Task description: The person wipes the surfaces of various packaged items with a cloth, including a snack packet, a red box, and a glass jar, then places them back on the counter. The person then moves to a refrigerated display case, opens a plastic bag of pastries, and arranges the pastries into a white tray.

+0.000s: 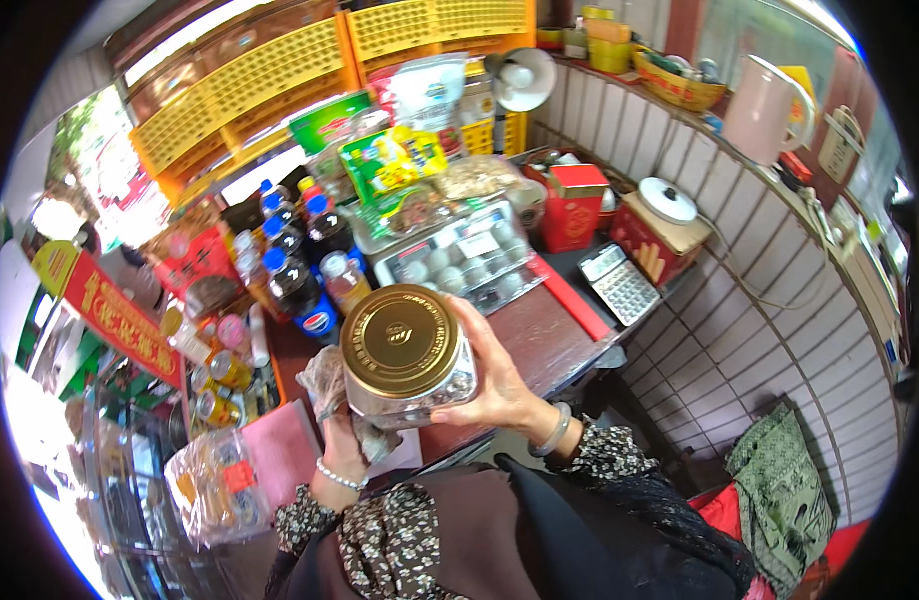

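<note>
A clear jar with a gold metal lid (pixel 399 341) is lifted over the near edge of a dark red table (pixel 538 352). My right hand (pixel 497 375) grips the jar from its right side, thumb low and fingers behind. A greyish cloth (pixel 328 382) is in my left hand (pixel 343 446), pressed against the jar's left side; the cloth hides most of the fingers. Small pale contents show through the jar's wall. Behind it lie clear plastic trays of round pale items (pixel 471 262). Pepsi bottles (pixel 298 292) with blue caps stand just left of them.
Snack bags (pixel 396 161) are heaped at the back. On the right are a red box (pixel 576 206), a calculator (pixel 619 285) and a white lid (pixel 667 200) on a carton. At left, yellow-labelled cans (pixel 219 409) stand near a pink cloth (pixel 282 450) and a plastic-wrapped package (pixel 216 487).
</note>
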Tool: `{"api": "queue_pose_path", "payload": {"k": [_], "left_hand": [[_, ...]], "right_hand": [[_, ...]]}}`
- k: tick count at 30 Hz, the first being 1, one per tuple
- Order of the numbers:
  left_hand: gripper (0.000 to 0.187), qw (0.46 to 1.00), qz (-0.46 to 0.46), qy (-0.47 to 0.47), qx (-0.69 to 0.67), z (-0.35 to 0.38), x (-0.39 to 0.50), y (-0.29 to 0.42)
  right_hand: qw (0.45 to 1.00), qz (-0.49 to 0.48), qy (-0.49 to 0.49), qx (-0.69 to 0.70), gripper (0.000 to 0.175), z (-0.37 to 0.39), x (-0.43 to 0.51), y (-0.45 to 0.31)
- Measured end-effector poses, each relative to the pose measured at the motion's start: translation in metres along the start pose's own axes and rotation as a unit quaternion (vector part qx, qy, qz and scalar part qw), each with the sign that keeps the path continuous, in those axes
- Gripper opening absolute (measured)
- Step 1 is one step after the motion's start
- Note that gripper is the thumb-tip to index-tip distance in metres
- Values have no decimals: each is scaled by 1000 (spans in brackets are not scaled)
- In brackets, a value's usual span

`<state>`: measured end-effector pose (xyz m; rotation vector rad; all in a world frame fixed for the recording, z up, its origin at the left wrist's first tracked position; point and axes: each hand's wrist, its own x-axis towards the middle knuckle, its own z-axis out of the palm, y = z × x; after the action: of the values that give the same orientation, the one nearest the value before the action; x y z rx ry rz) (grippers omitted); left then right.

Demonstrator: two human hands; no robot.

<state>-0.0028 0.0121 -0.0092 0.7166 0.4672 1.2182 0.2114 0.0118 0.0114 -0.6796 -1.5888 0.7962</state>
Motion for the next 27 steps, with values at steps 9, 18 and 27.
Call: {"api": "queue_pose_path", "payload": {"k": [9,18,27], "left_hand": [[57,995,-97,27,8,5,10,-30],[46,966,-227,9,-125,0,28,-39],[55,970,-193,-44,-144,-13,48,-51]], "right_hand": [[998,41,38,40,117,-31,-11,8],[993,9,115,-32,114,-64,-13,17],[959,19,279,48,119,-153,-14,3]]}}
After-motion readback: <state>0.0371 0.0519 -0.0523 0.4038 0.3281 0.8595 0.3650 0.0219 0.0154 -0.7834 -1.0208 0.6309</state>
